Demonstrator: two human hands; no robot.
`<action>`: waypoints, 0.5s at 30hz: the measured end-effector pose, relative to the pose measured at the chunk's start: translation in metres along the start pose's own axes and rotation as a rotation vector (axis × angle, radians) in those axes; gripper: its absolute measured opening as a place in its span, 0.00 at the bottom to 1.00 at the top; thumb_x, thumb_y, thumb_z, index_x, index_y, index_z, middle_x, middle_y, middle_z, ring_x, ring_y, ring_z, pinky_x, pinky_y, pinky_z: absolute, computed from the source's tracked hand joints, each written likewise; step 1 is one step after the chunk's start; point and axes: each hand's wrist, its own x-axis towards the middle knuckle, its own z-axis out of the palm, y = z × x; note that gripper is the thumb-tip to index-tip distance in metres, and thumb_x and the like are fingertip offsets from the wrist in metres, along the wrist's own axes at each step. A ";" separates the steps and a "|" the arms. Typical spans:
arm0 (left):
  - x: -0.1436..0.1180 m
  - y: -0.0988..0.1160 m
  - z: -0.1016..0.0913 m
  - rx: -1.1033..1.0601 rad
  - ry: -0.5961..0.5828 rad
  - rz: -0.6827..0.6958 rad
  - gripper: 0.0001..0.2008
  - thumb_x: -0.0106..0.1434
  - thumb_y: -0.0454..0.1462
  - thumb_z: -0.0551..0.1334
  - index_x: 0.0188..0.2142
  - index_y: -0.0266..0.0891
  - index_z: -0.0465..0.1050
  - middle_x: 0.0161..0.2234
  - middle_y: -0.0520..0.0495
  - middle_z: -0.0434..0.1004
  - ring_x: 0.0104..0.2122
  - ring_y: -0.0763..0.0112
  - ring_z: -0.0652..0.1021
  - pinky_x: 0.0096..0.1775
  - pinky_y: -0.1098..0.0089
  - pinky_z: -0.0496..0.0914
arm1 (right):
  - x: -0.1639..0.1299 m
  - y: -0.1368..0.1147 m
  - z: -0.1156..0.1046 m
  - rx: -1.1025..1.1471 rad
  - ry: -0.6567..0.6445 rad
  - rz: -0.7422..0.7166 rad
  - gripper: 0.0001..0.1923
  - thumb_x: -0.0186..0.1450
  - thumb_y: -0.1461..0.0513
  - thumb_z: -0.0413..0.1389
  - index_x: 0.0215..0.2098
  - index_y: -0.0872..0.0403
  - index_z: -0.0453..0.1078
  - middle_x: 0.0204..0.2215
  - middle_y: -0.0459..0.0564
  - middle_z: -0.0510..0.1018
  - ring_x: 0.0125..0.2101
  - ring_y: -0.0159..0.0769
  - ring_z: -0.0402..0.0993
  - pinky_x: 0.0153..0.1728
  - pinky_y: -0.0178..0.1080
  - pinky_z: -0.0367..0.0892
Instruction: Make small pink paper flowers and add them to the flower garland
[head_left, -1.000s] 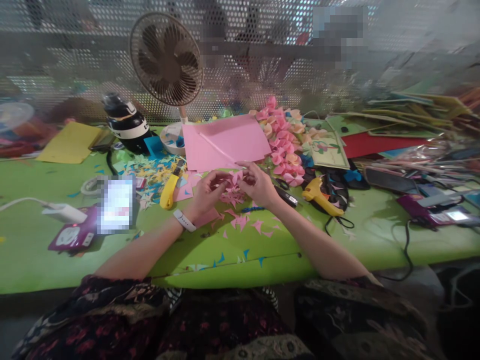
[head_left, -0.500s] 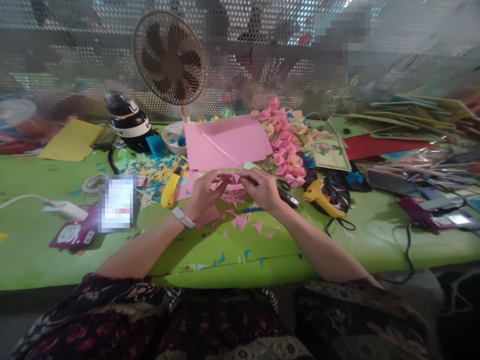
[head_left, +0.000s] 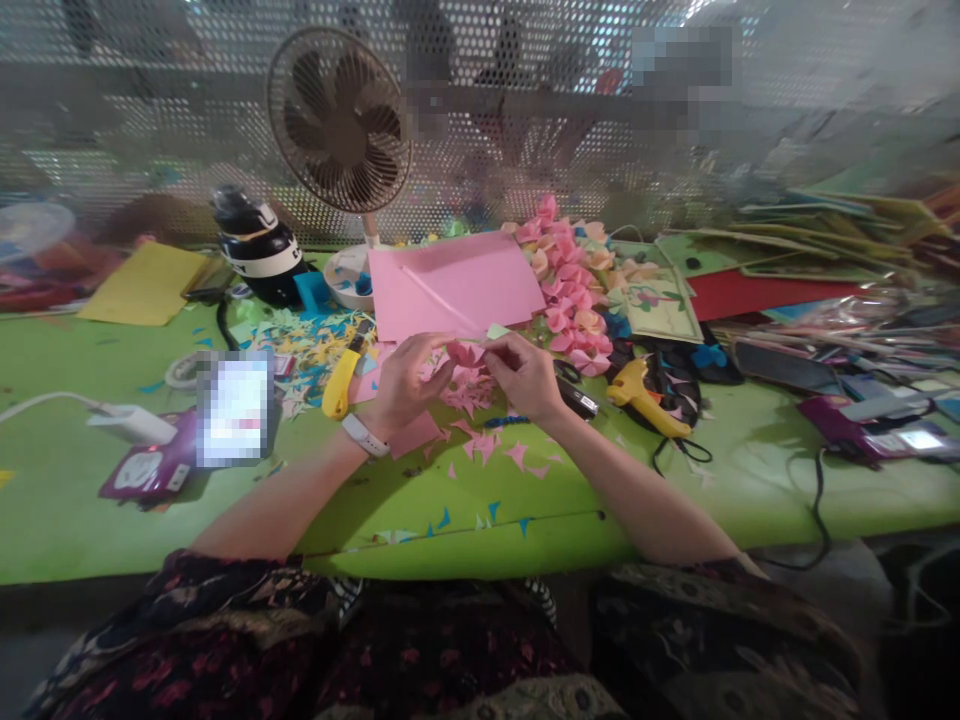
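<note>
Our left hand and right hand meet just above the desk, and between them we pinch a small pink paper piece. The left grip is nearly closed, thumb and fingers curled around the piece's left edge; the right grip is closed on its right edge with the fingertips, and a pale green scrap shows just above those fingertips. So the pink piece sits in the air between the two grips, not lying on the desk.

To fold well here, we judge it best to keep both grips close to the crease, press with the fingertips rather than the whole hand, and line up the edges before pressing down, since the paper is small and thin.

Right under the grips lies a heap of pink offcuts, with more pink and blue triangles scattered toward us. Just left of the left grip lies a yellow cutter; just right of the right grip lie a dark pen-like tool and a yellow glue gun. Beyond the grips a pink sheet lies flat, with a cluster of finished paper flowers to its right. Farther back stands a small fan.
</note>
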 end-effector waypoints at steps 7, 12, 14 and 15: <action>-0.001 -0.002 0.003 -0.006 0.008 0.046 0.13 0.64 0.36 0.63 0.48 0.38 0.73 0.51 0.39 0.78 0.52 0.60 0.77 0.55 0.57 0.71 | 0.000 0.001 -0.001 0.004 -0.084 -0.041 0.05 0.65 0.64 0.56 0.36 0.52 0.75 0.29 0.46 0.80 0.27 0.33 0.75 0.28 0.36 0.72; -0.002 -0.006 0.006 -0.141 -0.004 -0.081 0.10 0.64 0.37 0.64 0.45 0.38 0.75 0.47 0.39 0.79 0.49 0.61 0.79 0.50 0.60 0.75 | 0.000 0.003 0.001 0.013 -0.100 -0.100 0.06 0.64 0.65 0.57 0.35 0.52 0.76 0.30 0.47 0.81 0.28 0.33 0.77 0.29 0.36 0.73; -0.003 -0.006 0.006 -0.218 -0.038 -0.132 0.11 0.64 0.36 0.63 0.46 0.38 0.75 0.44 0.41 0.80 0.44 0.65 0.81 0.44 0.65 0.77 | 0.000 0.004 0.002 -0.005 -0.104 -0.107 0.06 0.64 0.65 0.57 0.35 0.52 0.76 0.30 0.47 0.81 0.28 0.33 0.76 0.29 0.36 0.73; -0.004 -0.005 0.006 -0.242 -0.058 -0.142 0.11 0.64 0.35 0.62 0.47 0.38 0.75 0.43 0.42 0.81 0.42 0.66 0.81 0.42 0.67 0.78 | -0.001 0.005 0.002 -0.014 -0.103 -0.110 0.06 0.65 0.65 0.57 0.36 0.53 0.76 0.30 0.47 0.81 0.28 0.33 0.76 0.29 0.36 0.72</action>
